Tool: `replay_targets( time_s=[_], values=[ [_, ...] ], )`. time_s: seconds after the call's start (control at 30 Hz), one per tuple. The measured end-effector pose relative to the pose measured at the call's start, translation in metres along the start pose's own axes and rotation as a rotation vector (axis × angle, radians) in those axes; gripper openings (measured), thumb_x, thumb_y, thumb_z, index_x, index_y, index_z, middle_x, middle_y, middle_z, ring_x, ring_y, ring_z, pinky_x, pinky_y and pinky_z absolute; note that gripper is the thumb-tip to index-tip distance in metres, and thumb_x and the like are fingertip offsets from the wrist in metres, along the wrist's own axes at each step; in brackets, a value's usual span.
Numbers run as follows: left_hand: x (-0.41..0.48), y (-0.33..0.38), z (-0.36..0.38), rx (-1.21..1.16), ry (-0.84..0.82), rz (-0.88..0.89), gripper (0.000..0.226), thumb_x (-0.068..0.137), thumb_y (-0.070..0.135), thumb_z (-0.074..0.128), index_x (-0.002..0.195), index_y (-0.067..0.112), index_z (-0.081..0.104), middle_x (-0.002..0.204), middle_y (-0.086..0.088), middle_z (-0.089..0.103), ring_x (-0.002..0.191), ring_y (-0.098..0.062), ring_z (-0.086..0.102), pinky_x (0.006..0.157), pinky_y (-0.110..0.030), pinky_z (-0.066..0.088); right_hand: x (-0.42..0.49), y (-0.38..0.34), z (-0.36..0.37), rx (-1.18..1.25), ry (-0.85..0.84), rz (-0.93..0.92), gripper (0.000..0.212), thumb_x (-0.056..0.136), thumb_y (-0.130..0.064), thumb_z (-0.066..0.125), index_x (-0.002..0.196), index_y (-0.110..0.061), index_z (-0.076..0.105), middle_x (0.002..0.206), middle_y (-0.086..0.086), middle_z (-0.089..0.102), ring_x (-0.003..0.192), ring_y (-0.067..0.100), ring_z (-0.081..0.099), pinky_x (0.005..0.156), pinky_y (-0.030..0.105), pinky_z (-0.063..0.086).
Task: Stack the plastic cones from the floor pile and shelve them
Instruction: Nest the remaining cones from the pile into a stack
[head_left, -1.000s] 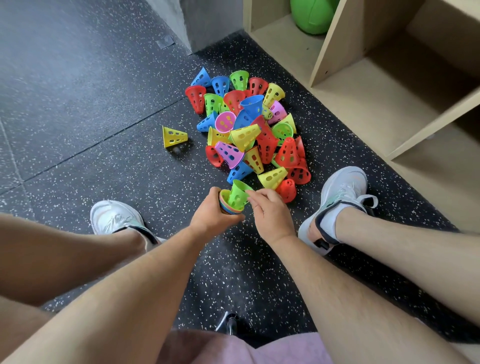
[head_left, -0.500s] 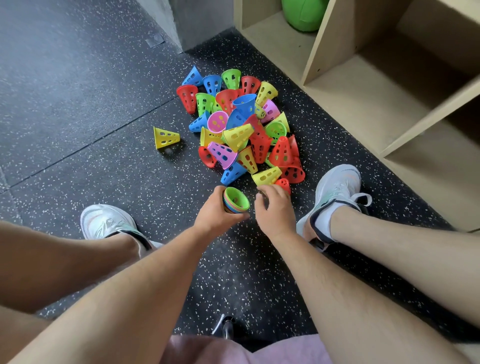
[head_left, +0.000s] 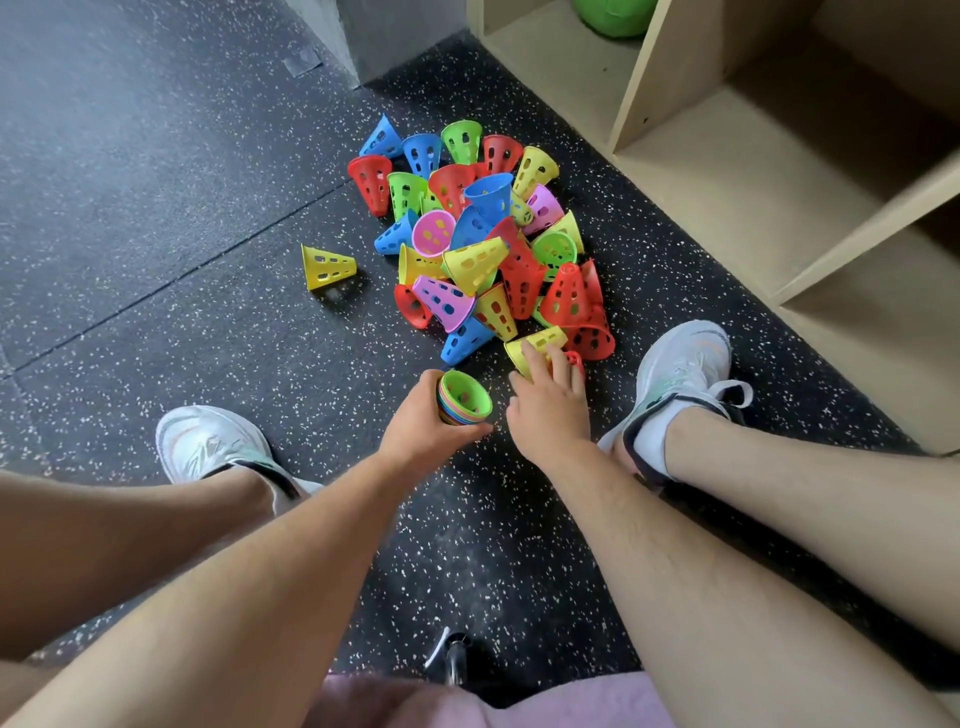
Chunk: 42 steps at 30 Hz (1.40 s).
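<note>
Red, blue, green, yellow, pink cones (head_left: 475, 265); speckled black floor (head_left: 208, 338).

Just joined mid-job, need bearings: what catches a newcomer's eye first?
A bright pile of plastic cones lies on the dark floor beside the wooden shelf. Nearer, the left hand holds a nested stack, green innermost, while the right hand touches a yellow cone at the pile's edge.

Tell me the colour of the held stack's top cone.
Green cone tops the stack; head view.
</note>
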<state>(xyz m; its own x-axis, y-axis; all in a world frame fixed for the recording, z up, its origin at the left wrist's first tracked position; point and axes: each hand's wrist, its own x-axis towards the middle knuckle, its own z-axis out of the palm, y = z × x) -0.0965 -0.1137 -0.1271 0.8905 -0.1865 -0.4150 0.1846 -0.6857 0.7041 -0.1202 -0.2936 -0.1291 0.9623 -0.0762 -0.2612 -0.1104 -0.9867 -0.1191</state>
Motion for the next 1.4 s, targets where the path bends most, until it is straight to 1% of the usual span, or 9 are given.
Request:
replay_targets(
  time_s=[0.17, 0.43, 0.6, 0.7, 0.87, 1.03, 1.13, 1.27, 1.4],
  values=[
    [0.0, -0.005, -0.004, 0.004, -0.004, -0.007, 0.069, 0.066, 0.044, 0.095, 0.118, 0.029, 0.051, 0.106, 0.012, 0.066, 0.096, -0.007, 0.064, 0.083, -0.03, 0.051, 0.0, 0.0, 0.0, 0.009, 0.073, 0.019, 0.057, 0.099, -0.027, 0.047, 0.154, -0.017, 0.033, 0.166, -0.005, 0.012, 0.149, 0.024, 0.015, 0.12, 0.044, 0.016],
    [-0.002, -0.002, -0.006, -0.015, 0.017, -0.009, 0.068, 0.066, 0.042, 0.096, 0.115, 0.029, 0.051, 0.102, 0.013, 0.065, 0.092, -0.003, 0.064, 0.078, -0.028, 0.05, 0.004, -0.01, -0.022, 0.41, 0.357, 0.064, 0.068, 0.081, -0.048, 0.074, 0.133, -0.008, 0.054, 0.136, 0.006, 0.049, 0.125, 0.025, 0.045, 0.108, 0.039, 0.039],
    [-0.007, 0.003, -0.011, -0.007, 0.012, -0.016, 0.068, 0.066, 0.041, 0.095, 0.116, 0.028, 0.051, 0.102, 0.012, 0.066, 0.089, -0.003, 0.063, 0.071, -0.024, 0.048, -0.005, -0.017, -0.028, 0.527, 0.406, 0.081, 0.064, 0.083, -0.055, 0.068, 0.126, -0.01, 0.053, 0.124, 0.006, 0.055, 0.116, 0.025, 0.05, 0.099, 0.036, 0.042],
    [-0.01, 0.005, -0.015, -0.009, 0.006, -0.024, 0.068, 0.067, 0.041, 0.095, 0.117, 0.028, 0.051, 0.1, 0.014, 0.065, 0.085, 0.002, 0.061, 0.064, -0.019, 0.042, -0.011, -0.018, -0.03, 0.581, 0.341, 0.044, 0.069, 0.089, -0.057, 0.059, 0.14, -0.012, 0.044, 0.135, 0.008, 0.055, 0.124, 0.025, 0.048, 0.104, 0.04, 0.042],
    [-0.014, 0.01, -0.017, 0.008, 0.011, 0.01, 0.066, 0.066, 0.043, 0.093, 0.116, 0.028, 0.051, 0.1, 0.011, 0.066, 0.086, -0.004, 0.064, 0.07, -0.026, 0.05, -0.016, -0.019, -0.033, 0.635, 0.033, -0.012, 0.075, 0.095, -0.059, 0.048, 0.155, -0.019, 0.028, 0.153, 0.004, 0.041, 0.142, 0.02, 0.032, 0.115, 0.041, 0.034],
    [-0.013, 0.021, -0.014, 0.009, 0.01, 0.069, 0.058, 0.073, 0.035, 0.086, 0.12, 0.026, 0.053, 0.1, 0.012, 0.065, 0.088, -0.01, 0.064, 0.068, -0.022, 0.045, -0.022, -0.017, -0.028, 0.723, -0.122, -0.101, 0.055, 0.096, -0.054, 0.053, 0.143, -0.025, 0.051, 0.138, -0.005, 0.056, 0.133, 0.014, 0.04, 0.111, 0.032, 0.035],
    [-0.014, 0.025, -0.011, -0.019, -0.001, 0.078, 0.06, 0.071, 0.037, 0.091, 0.116, 0.029, 0.053, 0.1, 0.012, 0.066, 0.087, -0.003, 0.065, 0.071, -0.02, 0.049, -0.021, -0.006, -0.024, 0.73, -0.049, -0.039, 0.062, 0.094, -0.065, 0.039, 0.138, -0.026, 0.056, 0.135, -0.006, 0.058, 0.13, 0.013, 0.044, 0.109, 0.034, 0.038],
    [-0.011, 0.031, -0.005, -0.06, -0.019, 0.083, 0.066, 0.068, 0.038, 0.095, 0.118, 0.029, 0.054, 0.105, 0.013, 0.067, 0.094, -0.005, 0.065, 0.075, -0.02, 0.047, -0.011, 0.012, -0.02, 0.588, 0.205, 0.122, 0.042, 0.1, -0.043, 0.039, 0.127, -0.02, 0.061, 0.128, -0.002, 0.06, 0.121, 0.02, 0.048, 0.104, 0.04, 0.043],
    [-0.008, 0.032, -0.003, -0.083, -0.048, 0.053, 0.069, 0.069, 0.042, 0.095, 0.122, 0.031, 0.053, 0.108, 0.013, 0.066, 0.097, -0.005, 0.064, 0.078, -0.023, 0.047, 0.007, 0.042, -0.021, 0.485, 0.236, 0.306, 0.038, 0.1, -0.024, 0.045, 0.134, -0.013, 0.059, 0.136, 0.008, 0.052, 0.123, 0.028, 0.046, 0.105, 0.039, 0.039]
  ],
)
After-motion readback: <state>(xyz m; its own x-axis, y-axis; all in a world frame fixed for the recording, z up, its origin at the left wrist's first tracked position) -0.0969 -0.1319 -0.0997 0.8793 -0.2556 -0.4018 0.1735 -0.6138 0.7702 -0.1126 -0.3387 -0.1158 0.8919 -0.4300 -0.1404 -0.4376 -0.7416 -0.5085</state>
